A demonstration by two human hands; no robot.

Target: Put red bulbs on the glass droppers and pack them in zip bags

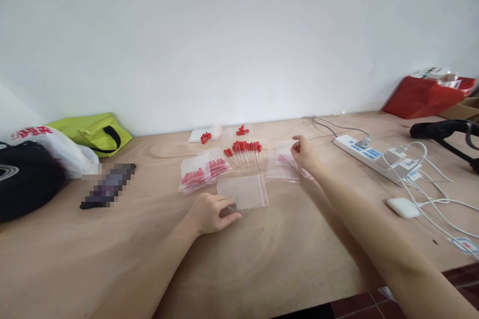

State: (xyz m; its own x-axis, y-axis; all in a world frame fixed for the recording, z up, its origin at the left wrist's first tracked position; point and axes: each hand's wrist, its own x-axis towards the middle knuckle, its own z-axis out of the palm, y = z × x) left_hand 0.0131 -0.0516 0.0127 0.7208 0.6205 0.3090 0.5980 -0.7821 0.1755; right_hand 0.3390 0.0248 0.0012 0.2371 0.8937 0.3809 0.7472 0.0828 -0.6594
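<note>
My left hand [215, 213] rests at the near left corner of a clear zip-lock bag [245, 192] that lies flat on the table. Its thumb and forefinger are apart, touching the bag's edge. My right hand [305, 153] is over more clear zip-lock bags [279, 167] with something pinkish inside. Its forefinger points left and the other fingers are bent, with nothing visible between them. Between the hands lies a fan of droppers [247, 152] with red bulbs and clear stems. Filled bags of red bulbs [204, 172] overlap beyond my left hand.
Loose red bulbs [205, 137] and a second pile of red bulbs [242, 130] lie near the wall. A white power strip [368, 157] with tangled cables is on the right, with a red bag [422, 95] behind. On the left are a phone [110, 187] and a lime-green bag [90, 129].
</note>
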